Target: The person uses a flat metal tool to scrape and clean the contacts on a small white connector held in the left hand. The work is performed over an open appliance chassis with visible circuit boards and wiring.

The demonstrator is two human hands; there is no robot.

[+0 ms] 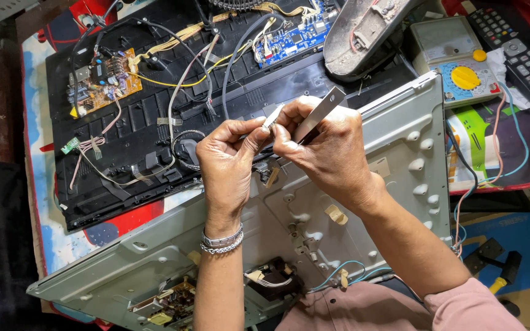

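Together, two hands [277,147] pinch one small strip [273,117] — one metal blade [320,112] alongside.

Both hands meet above a large grey sheet-metal back panel [400,153] lying on the counter. The left hand [228,162] pinches a small silvery strip [273,117] at its fingertips, while the right hand [323,144] grips flat steel tweezers [320,112] beside it. Behind them lies a black plastic rear cover [136,116] carrying an orange circuit board [102,79] and a blue circuit board [292,40].
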